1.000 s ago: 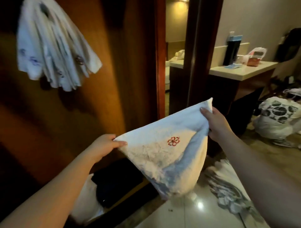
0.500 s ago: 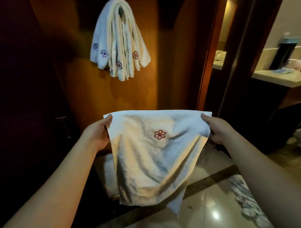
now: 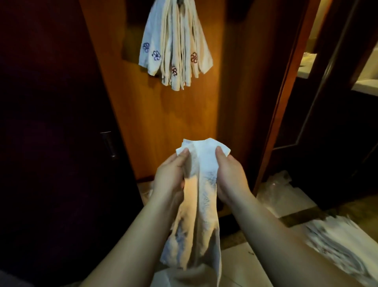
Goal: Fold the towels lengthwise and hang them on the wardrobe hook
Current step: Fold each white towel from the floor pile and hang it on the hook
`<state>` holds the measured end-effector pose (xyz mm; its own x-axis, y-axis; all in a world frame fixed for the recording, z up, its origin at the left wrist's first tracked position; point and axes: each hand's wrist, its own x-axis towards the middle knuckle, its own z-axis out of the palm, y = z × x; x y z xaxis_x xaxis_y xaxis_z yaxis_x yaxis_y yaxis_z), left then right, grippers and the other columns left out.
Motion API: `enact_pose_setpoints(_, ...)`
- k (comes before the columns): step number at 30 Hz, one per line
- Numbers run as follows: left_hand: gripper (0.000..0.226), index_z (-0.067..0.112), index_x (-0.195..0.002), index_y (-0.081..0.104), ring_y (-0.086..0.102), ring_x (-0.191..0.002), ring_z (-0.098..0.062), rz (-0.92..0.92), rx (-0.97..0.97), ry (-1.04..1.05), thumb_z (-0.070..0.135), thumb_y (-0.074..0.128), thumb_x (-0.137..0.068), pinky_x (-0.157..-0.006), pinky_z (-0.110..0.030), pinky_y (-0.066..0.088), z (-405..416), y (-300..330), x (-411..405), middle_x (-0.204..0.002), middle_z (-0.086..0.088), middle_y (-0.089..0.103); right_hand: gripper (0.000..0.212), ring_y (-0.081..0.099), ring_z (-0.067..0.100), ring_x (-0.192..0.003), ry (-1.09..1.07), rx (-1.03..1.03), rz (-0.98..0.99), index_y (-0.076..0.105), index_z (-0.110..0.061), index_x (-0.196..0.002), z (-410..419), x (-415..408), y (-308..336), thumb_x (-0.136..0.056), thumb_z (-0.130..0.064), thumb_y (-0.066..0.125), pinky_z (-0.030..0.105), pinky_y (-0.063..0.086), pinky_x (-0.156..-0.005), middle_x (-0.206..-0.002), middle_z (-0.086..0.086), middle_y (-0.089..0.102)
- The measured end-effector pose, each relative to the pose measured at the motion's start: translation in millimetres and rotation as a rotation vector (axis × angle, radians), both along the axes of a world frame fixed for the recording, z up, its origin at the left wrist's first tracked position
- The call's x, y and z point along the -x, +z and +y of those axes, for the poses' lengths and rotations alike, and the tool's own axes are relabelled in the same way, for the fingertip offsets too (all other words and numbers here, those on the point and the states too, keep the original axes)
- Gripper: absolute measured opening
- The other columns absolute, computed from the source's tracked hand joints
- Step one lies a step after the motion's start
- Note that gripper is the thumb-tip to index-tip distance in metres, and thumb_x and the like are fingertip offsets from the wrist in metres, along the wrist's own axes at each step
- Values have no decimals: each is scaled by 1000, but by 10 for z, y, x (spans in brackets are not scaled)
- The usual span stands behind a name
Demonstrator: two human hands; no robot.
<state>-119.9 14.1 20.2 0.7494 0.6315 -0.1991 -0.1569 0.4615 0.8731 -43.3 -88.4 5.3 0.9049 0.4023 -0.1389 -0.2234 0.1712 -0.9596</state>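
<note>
A white towel (image 3: 201, 196) hangs folded lengthwise between my hands, its top corners brought together. My left hand (image 3: 170, 174) pinches the left side of the top edge, and my right hand (image 3: 230, 174) grips the right side, thumb on the front. The towel's lower end drops down between my forearms. Above, several white towels (image 3: 176, 47) with blue and red flower embroidery hang bunched from a hook (image 3: 181, 2) at the frame's top on the orange wooden wardrobe door (image 3: 184, 114).
A dark door with a metal handle (image 3: 108, 144) fills the left. A wooden frame (image 3: 286, 86) and dark panel stand on the right. Plastic wrapping (image 3: 282, 192) and a pile of white cloth (image 3: 343, 243) lie on the tiled floor at the right.
My hands have come together, folding the spread towel in half lengthwise; its red flower is now hidden. The view has swung to face the wardrobe door, with the hanging towels centred above.
</note>
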Motion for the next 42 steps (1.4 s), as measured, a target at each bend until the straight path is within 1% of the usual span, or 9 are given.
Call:
enact_pose_setpoints(4, 30, 7, -123, 68, 75, -96, -25, -13, -99, -14, 21, 65, -97, -79, -36, 61, -143, 2, 100, -105, -12, 77, 45, 74, 27, -99, 115, -11, -40, 71, -22, -106, 65, 228, 20, -86, -59, 55, 57, 54, -97, -101, 6, 77)
enact_pose_setpoints(15, 18, 17, -104, 75, 76, -89, -20, -38, -159, -28, 25, 60, -99, -65, -26, 60, -247, 115, 257, -96, -5, 79, 32, 75, 26, -98, 151, -76, -74, 71, -19, -110, -55, 130, -15, -100, -44, 53, 48, 57, -92, -104, 8, 78)
enact_pose_setpoints(23, 27, 32, -110, 74, 73, -96, -6, 82, -371, -221, 49, 57, -98, -73, -20, 57, -264, 154, 287, -100, 8, 77, 34, 67, -6, -94, 362, 198, -464, 64, -46, -120, -199, 198, 77, -90, -31, 56, 14, 49, -77, -104, -25, 72)
enact_pose_setpoints(26, 37, 40, -102, 74, 69, -107, -10, 189, -485, -285, 69, 52, -91, -91, -32, 53, -246, 161, 295, -110, 6, 76, 28, 59, -21, -88, 301, 305, -594, 56, -51, -115, -211, 202, 37, -96, -31, 63, -1, 41, -64, -94, -37, 67)
enact_pose_setpoints(29, 39, 58, -115, 66, 41, -141, -14, 210, -648, -359, 74, 43, -88, -117, -43, 31, -269, 137, 278, -154, 6, 45, 19, 63, -8, -84, 185, 379, -656, 63, -32, -118, -155, 228, -104, -100, -27, 59, 7, 43, -61, -82, -21, 62)
enact_pose_setpoints(32, 30, 71, -97, 63, 30, -146, -12, 198, -770, -432, 68, 33, -94, -117, -36, 24, -324, 157, 276, -161, 11, 31, 17, 67, 14, -94, 144, 380, -663, 66, -15, -112, -130, 218, -155, -103, -14, 51, 12, 44, -66, -79, -16, 56)
enact_pose_setpoints(36, 41, 52, -97, 75, 54, -123, 2, 103, -740, -366, 66, 37, -93, -105, -30, 39, -219, 177, 320, -133, 21, 63, 18, 67, -9, -82, 102, 253, -590, 68, -34, -93, -189, 90, -61, -102, -26, 54, 5, 46, -66, -87, -19, 73)
enact_pose_setpoints(39, 28, 36, -87, 78, 67, -99, -1, 41, -716, -38, 47, 53, -95, -91, -38, 53, -14, 187, 306, -99, 15, 75, 27, 70, -3, -81, 54, 258, -558, 72, -30, -91, -252, -50, -24, -102, -43, 52, 13, 51, -69, -89, -17, 76)
enact_pose_setpoints(42, 22, 37, -90, 69, 60, -97, -3, 6, -908, 76, 16, 64, -96, -87, -27, 44, 266, 146, 234, -105, 8, 66, 25, 74, 11, -81, 61, 166, -465, 75, -34, -89, -306, -152, 63, -97, -45, 54, 28, 57, -73, -87, -5, 78)
